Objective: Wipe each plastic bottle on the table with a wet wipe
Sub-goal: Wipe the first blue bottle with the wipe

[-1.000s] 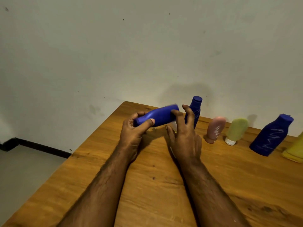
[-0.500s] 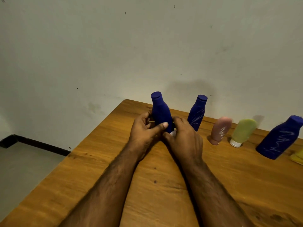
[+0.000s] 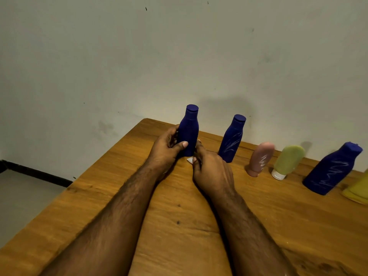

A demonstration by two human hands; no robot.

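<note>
Looks like a plain room at home: I'm at a wood bench (image 3: pixel 258 226) against a scuffed bare wall (image 3: pixel 179 56), dark skirting (image 3: pixel 35 173) below, toiletry bottles (image 3: pixel 231 139) lined up.

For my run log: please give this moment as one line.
left hand: holds upright blue bottle | right hand: holds wipe | table

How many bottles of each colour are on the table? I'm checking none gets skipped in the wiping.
Dark blue: 3, one in the left hand, one beside it, one further right
Pink: 1
Green: 1
Yellow: 1, cut off by the frame edge
Total: 6
</note>
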